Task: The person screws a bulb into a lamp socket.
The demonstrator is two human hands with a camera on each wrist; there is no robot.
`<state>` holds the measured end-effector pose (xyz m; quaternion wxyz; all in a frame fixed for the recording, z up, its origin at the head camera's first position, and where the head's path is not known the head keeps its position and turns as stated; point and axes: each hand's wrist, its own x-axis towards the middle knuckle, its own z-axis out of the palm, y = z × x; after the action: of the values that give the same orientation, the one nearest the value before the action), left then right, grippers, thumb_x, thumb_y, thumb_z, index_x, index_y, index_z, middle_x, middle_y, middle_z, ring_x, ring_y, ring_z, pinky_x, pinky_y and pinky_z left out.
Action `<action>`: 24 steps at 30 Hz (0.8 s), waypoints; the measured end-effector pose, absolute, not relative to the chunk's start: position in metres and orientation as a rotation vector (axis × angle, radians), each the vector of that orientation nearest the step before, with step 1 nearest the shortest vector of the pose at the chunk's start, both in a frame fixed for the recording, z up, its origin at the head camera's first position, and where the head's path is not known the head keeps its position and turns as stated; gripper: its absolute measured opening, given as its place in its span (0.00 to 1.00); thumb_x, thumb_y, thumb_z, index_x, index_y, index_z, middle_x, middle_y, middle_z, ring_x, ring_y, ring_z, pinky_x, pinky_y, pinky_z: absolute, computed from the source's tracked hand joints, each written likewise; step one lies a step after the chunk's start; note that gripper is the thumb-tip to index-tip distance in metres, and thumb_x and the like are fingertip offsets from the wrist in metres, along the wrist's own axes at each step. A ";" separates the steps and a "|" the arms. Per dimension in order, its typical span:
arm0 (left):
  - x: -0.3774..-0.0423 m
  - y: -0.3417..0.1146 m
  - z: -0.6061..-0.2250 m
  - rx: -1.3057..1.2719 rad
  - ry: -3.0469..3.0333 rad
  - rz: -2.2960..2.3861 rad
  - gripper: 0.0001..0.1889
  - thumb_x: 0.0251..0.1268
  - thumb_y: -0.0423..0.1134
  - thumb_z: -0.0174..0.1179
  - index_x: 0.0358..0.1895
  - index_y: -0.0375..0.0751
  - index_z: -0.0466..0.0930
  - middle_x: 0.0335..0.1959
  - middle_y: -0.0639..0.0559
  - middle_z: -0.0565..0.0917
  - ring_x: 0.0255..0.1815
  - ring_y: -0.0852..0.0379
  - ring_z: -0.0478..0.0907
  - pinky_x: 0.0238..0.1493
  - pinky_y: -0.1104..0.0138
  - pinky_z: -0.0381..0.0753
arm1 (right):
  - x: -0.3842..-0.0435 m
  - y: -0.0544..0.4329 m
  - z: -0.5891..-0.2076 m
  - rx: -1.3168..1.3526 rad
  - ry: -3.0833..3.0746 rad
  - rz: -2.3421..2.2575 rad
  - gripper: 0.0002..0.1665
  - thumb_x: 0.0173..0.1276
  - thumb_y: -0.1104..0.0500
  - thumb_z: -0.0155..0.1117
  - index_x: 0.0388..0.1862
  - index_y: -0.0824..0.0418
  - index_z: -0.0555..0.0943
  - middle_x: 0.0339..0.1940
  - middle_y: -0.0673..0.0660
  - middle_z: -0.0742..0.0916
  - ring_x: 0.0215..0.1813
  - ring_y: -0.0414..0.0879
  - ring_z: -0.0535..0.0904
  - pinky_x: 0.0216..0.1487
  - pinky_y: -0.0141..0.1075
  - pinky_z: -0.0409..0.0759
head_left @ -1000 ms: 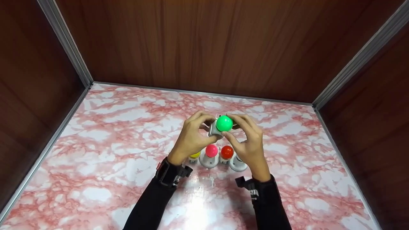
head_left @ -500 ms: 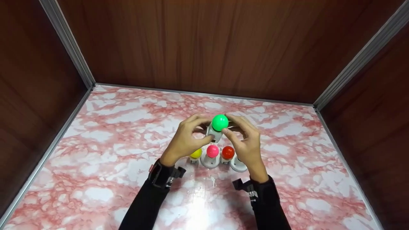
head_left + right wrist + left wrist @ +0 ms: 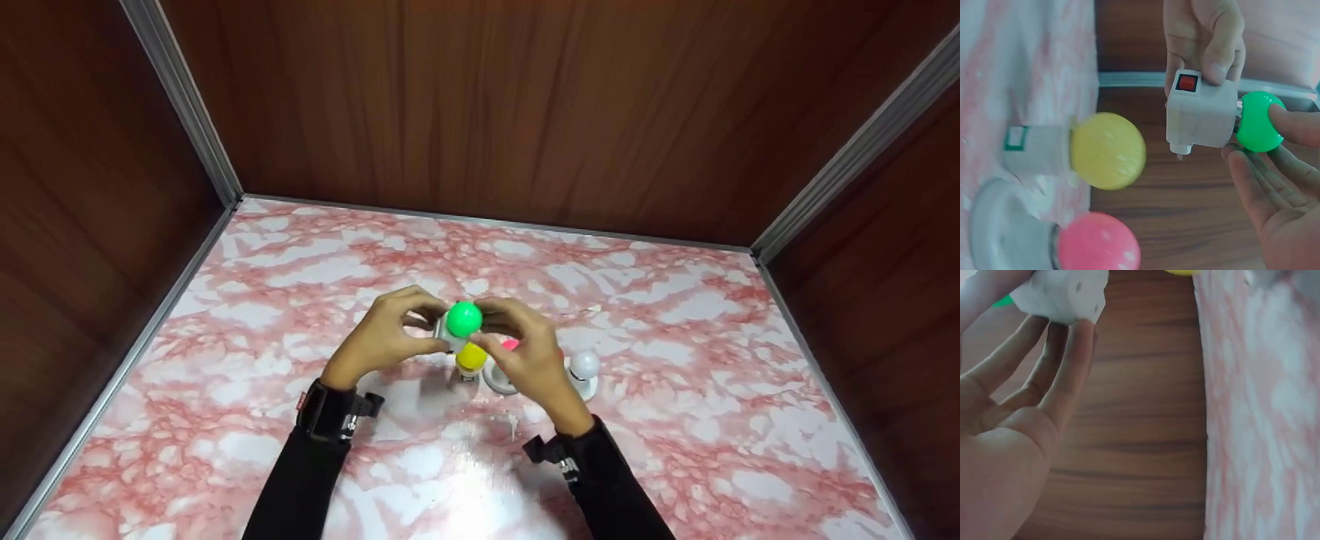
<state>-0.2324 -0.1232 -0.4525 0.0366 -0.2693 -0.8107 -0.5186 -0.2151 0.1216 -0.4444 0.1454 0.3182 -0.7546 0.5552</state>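
In the head view, both hands are together over the table. My left hand (image 3: 386, 334) grips a white lamp holder (image 3: 1202, 118) between thumb and fingers; it carries a red rocker switch (image 3: 1187, 83). My right hand (image 3: 529, 349) pinches a round green bulb (image 3: 1261, 121) with thumb and fingertips. Some metal thread shows between bulb and holder in the right wrist view, the bulb's base lined up with the holder's mouth. Just below sits a yellow bulb (image 3: 1109, 151) in an upright white holder (image 3: 1039, 149). Small holes mark the holder's underside (image 3: 1081, 292) in the left wrist view.
Right of the yellow bulb, a pink bulb (image 3: 1099, 243) stands in a round-based holder (image 3: 988, 230). My right hand hides most of a red bulb. Further right is a white bulb (image 3: 584, 364). Brown wood panels (image 3: 480, 112) enclose the pink-and-white marbled table (image 3: 300, 300).
Both hands have moved left and slightly nearer with the green bulb and lamp holder, now above the yellow bulb. The white bulb has come into view; the red one is now mostly covered.
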 end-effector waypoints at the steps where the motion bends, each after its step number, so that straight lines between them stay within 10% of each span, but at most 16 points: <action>1: -0.233 -0.127 -0.456 -0.830 -2.508 -1.595 0.23 0.55 0.39 0.82 0.55 0.45 0.88 0.50 0.46 0.87 0.51 0.50 0.88 0.58 0.58 0.92 | -0.216 0.119 -0.447 0.928 -2.194 1.573 0.25 0.66 0.65 0.77 0.61 0.69 0.83 0.56 0.65 0.91 0.53 0.55 0.92 0.59 0.40 0.91; 24: -0.250 -0.141 -0.510 -0.661 -2.829 -1.754 0.21 0.54 0.32 0.80 0.51 0.43 0.84 0.52 0.45 0.89 0.53 0.52 0.88 0.57 0.62 0.91 | -0.229 0.088 -0.478 0.931 -2.624 1.010 0.21 0.65 0.63 0.78 0.57 0.63 0.86 0.53 0.61 0.93 0.58 0.55 0.90 0.65 0.48 0.88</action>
<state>-0.2495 -0.1407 -0.5103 -0.1257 -0.1933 -0.8270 -0.5127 -0.2290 0.0878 -0.4782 0.0898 0.3132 -0.8823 0.3396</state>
